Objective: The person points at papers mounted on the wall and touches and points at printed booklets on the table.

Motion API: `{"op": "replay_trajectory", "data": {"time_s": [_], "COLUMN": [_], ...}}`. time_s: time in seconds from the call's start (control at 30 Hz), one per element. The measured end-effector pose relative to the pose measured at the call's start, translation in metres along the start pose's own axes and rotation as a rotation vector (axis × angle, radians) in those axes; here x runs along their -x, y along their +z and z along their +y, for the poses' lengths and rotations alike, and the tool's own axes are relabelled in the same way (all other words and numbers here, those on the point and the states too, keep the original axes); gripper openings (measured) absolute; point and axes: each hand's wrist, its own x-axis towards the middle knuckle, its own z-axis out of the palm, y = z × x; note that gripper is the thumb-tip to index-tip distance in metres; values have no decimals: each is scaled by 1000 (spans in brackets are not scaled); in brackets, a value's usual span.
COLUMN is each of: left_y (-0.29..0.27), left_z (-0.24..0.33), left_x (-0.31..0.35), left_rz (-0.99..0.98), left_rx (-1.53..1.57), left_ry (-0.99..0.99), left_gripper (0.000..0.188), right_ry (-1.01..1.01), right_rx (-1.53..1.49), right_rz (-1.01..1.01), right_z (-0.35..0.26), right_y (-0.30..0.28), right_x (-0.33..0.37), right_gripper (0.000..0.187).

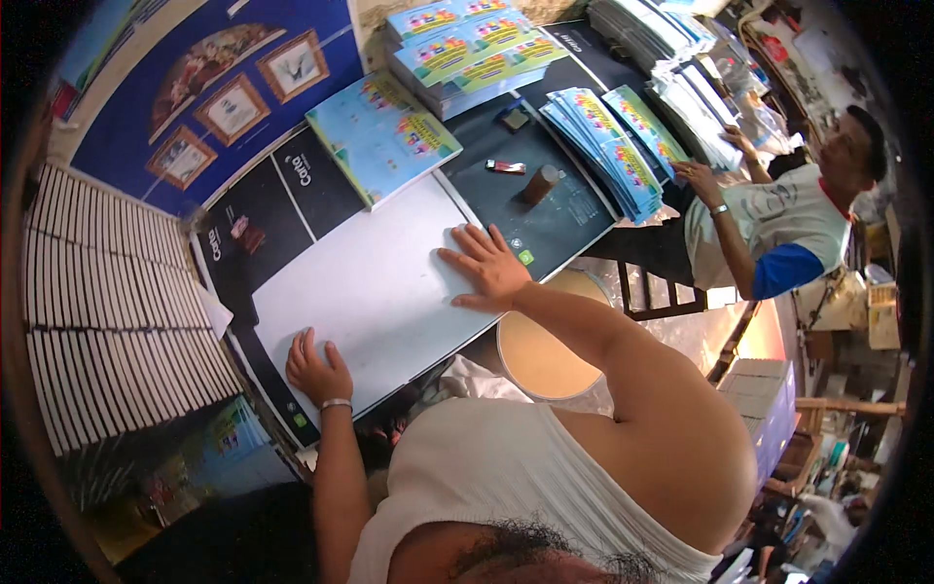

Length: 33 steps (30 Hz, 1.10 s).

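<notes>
A large white sheet (360, 282) lies flat on the black table top (282, 219) in front of me. My left hand (317, 368) rests at its near left corner with the fingers a little bent and apart. Farther right, my right hand (486, 268) lies palm down with spread fingers on the sheet's right part. Neither hand grips anything. Just beyond the sheet, touching its far edge, sits a pile of printed blue and green covers (384, 131).
Tall stacks of books (107, 243) stand along the left. On the table's right are a brown cylinder (539, 185), a red lighter (505, 166) and fanned printed booklets (603, 151). More covers (467, 49) are piled behind. A co-worker (769, 219) handles white stacks at the right.
</notes>
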Motion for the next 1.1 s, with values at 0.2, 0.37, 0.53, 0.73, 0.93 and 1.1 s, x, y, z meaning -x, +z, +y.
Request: {"op": "replay_trajectory", "data": {"time_s": [0.2, 0.37, 0.53, 0.73, 0.93, 1.1], "left_y": [-2, -2, -4, -3, 9, -28], "left_z": [9, 12, 12, 11, -5, 19], "left_x": [-1, -1, 0, 1, -3, -7], "left_rz": [20, 59, 49, 55, 128, 55], "left_rx": [11, 31, 17, 12, 99, 145], "left_ry": [7, 23, 31, 31, 92, 9], "left_gripper": [45, 46, 46, 46, 47, 49], "right_ry": [-5, 0, -9, -27, 49, 44], "right_rx": [12, 7, 16, 9, -36, -1], "right_rz": [10, -14, -3, -13, -140, -88], "right_z": [0, 2, 3, 5, -5, -8], "right_y": [-1, -2, 3, 0, -14, -8], "right_x": [4, 1, 4, 2, -6, 1], "right_gripper": [95, 94, 95, 95, 101, 106]}}
